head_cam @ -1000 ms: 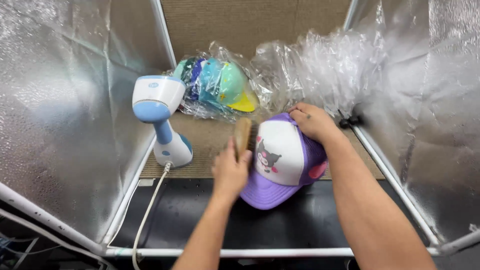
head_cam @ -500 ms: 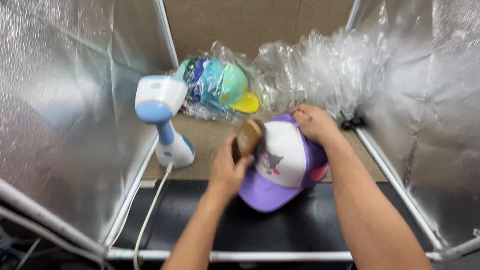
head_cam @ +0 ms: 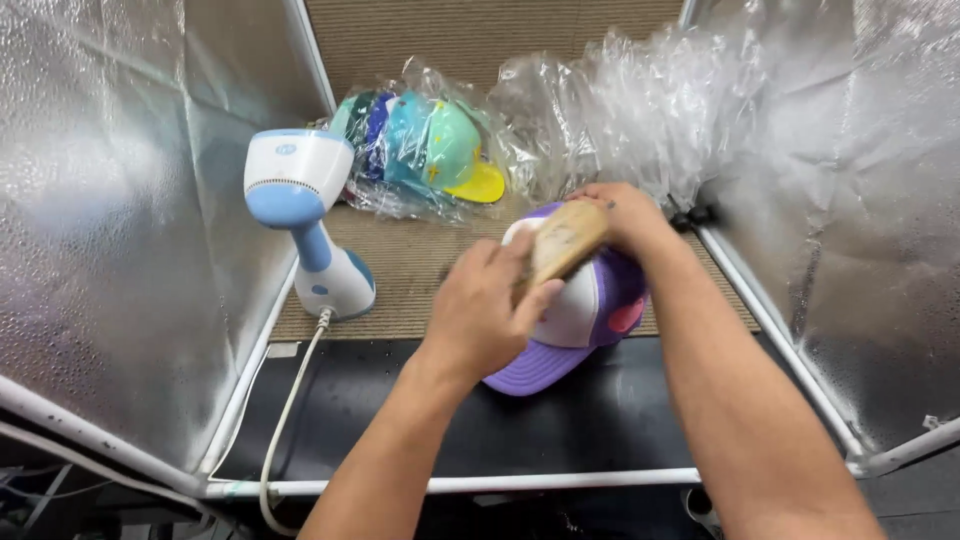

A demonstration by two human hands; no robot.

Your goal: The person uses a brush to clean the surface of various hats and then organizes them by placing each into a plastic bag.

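Wooden brush (head_cam: 563,243) in left hand's (head_cam: 487,318) closed fingers, over cap (head_cam: 590,300) under right hand (head_cam: 622,210).

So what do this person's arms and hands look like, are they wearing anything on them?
Both forearms are bare as far as the picture shows, with no sleeves in view. The left hand and right hand wear no gloves. No watch, bracelet or ring is visible on either. A small dark mark sits on the right hand near the knuckles, too small to tell what it is.
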